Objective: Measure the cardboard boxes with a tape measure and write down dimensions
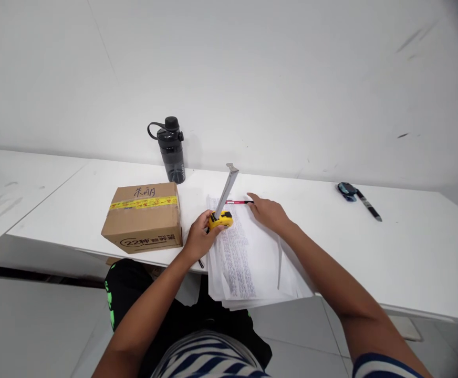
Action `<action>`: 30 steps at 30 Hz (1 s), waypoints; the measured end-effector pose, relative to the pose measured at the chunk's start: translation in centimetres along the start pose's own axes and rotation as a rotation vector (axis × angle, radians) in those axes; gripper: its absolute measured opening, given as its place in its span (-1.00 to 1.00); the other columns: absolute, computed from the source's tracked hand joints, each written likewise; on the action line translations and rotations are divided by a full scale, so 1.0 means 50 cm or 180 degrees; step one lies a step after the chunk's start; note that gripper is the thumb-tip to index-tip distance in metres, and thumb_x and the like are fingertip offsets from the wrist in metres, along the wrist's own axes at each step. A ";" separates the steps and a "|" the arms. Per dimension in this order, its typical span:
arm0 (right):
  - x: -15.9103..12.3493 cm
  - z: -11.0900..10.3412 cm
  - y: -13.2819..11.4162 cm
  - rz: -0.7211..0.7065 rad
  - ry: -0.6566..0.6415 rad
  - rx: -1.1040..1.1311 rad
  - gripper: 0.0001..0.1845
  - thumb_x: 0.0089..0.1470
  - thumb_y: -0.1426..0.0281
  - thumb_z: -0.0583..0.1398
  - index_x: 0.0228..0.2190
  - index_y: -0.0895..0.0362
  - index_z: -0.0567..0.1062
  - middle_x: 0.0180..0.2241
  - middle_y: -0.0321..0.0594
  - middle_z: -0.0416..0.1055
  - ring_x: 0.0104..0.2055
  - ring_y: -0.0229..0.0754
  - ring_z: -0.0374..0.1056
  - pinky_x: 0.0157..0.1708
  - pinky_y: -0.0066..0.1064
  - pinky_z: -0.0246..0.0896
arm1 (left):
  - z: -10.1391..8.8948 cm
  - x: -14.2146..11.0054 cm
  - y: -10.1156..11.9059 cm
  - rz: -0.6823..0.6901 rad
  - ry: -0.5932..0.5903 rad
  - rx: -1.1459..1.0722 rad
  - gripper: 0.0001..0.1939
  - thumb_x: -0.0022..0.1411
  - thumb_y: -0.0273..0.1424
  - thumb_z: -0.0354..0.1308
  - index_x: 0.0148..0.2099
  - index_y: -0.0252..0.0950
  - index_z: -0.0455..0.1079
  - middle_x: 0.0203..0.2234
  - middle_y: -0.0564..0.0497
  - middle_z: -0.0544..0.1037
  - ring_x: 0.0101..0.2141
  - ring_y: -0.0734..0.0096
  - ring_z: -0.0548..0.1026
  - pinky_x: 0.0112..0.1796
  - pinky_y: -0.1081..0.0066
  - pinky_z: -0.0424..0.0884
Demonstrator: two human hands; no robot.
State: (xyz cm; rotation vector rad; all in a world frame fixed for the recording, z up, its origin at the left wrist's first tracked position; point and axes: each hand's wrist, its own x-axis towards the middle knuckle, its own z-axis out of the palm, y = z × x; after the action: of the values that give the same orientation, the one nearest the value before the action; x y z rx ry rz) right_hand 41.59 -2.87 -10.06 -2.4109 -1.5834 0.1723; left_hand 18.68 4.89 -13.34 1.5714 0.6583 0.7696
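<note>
In the head view, the left forearm reaches up from the lower left, its hand [199, 237] curled round a yellow tape measure [221, 221], thumb and fingers gripping the case near the left edge of a stack of papers [261, 257]. The metal blade [226, 192] points upward, its long axis leaning right, hooked tip topmost. The right forearm slants in from the lower right; its hand [270, 214] lies palm down, fingertips by the black end of a red pen [235, 202] lying crosswise. Whether they pinch it, I cannot tell.
</note>
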 end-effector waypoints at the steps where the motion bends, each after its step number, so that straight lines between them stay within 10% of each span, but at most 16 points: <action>1: 0.018 0.009 0.006 0.0010 -0.0016 -0.0047 -0.56 0.28 0.34 0.02 0.12 0.21 0.37 -0.25 0.08 0.58 -0.24 0.07 0.50 -0.32 -0.26 0.25 | 0.000 0.002 -0.007 -0.0018 0.0042 0.0009 -0.50 0.14 -0.25 0.27 0.10 -0.23 0.29 -0.02 -0.09 0.53 -0.03 0.29 0.52 0.04 0.26 0.38; 9: 0.011 0.022 0.023 0.0083 0.0284 0.0065 -0.64 0.33 0.26 -0.05 -0.03 0.14 0.41 -0.32 -0.09 0.55 -0.31 -0.06 0.44 -0.37 -0.34 0.15 | -0.002 0.001 -0.032 0.0097 -0.0153 0.0272 -0.54 0.17 -0.25 0.26 0.10 -0.21 0.31 -0.06 -0.05 0.53 -0.08 0.32 0.53 -0.01 0.28 0.41; 14: -0.105 0.018 0.014 -0.0108 0.0306 0.2067 -0.54 0.26 0.00 0.01 -0.42 0.08 0.43 -0.59 -0.32 0.30 -0.51 -0.23 0.22 -0.48 -0.40 0.09 | 0.000 0.001 -0.025 0.0135 -0.0103 0.0408 -0.57 0.19 -0.26 0.24 0.08 -0.20 0.32 -0.07 -0.04 0.53 -0.06 0.30 0.51 0.01 0.25 0.39; 18: -0.168 0.048 0.003 -0.0262 -0.0338 0.3356 -0.55 0.29 0.02 -0.04 -0.32 0.06 0.44 -0.64 -0.38 0.25 -0.61 -0.27 0.07 -0.56 -0.41 -0.01 | -0.001 0.001 -0.027 0.0183 -0.0088 0.0656 -0.56 0.17 -0.24 0.26 0.07 -0.20 0.32 -0.06 -0.05 0.52 -0.02 0.27 0.49 0.04 0.23 0.37; 30: -0.181 0.063 -0.027 0.0028 0.0123 0.2475 -0.54 0.16 0.14 0.14 -0.68 0.09 0.34 -0.65 -0.32 0.28 -0.55 -0.25 0.22 -0.53 -0.38 0.14 | -0.003 -0.003 -0.022 0.0210 -0.0082 0.0810 -0.54 0.17 -0.23 0.26 0.09 -0.19 0.29 -0.02 -0.05 0.50 0.00 0.26 0.47 0.06 0.22 0.34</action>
State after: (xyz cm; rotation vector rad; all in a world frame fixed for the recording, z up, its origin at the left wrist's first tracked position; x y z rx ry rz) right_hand 36.01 -10.18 -13.07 -1.7923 -1.1789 0.6103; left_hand 18.48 5.05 -14.45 1.8394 0.7098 0.7344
